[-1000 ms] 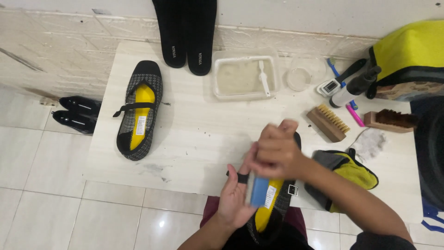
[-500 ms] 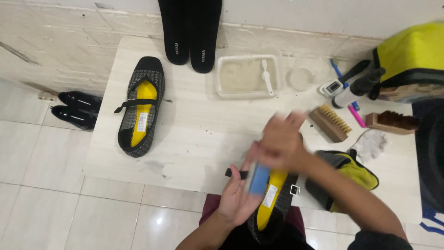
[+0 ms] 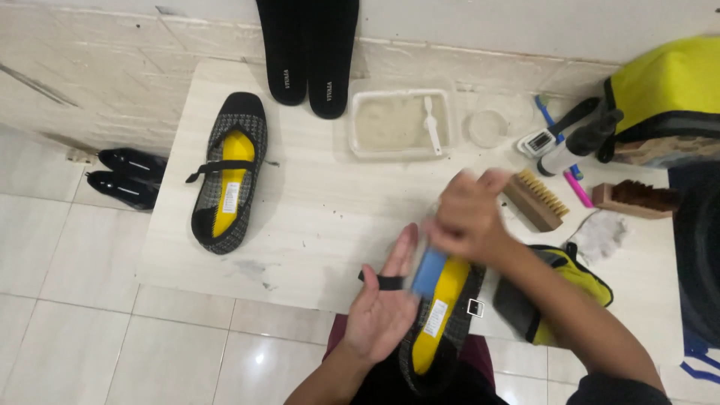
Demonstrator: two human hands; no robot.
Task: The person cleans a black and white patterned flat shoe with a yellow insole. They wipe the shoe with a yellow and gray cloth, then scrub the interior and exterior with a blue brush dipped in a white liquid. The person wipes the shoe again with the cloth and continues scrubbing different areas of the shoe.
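My left hand (image 3: 382, 304) cradles a black tweed strap shoe (image 3: 442, 322) with a yellow form inside, near my lap at the table's front edge. The shoe's strap lies across my left palm. My right hand (image 3: 466, 214) grips a blue and white sponge block (image 3: 429, 271) and presses it against the shoe's side near the toe. The matching shoe (image 3: 225, 172) lies alone on the left part of the pale table (image 3: 322, 202), apart from both hands.
Two black insoles (image 3: 307, 52) lean on the wall. A plastic tub of murky water (image 3: 401, 124) holds a small brush. Two wooden brushes (image 3: 536, 199) (image 3: 634, 199), a bottle (image 3: 574, 146), a yellow cloth (image 3: 570, 281) and a yellow bag (image 3: 667, 90) sit right. Black heels (image 3: 124, 180) rest on the floor.
My right hand has moved up and away along the shoe with the sponge block. My left hand has opened flatter under the shoe.
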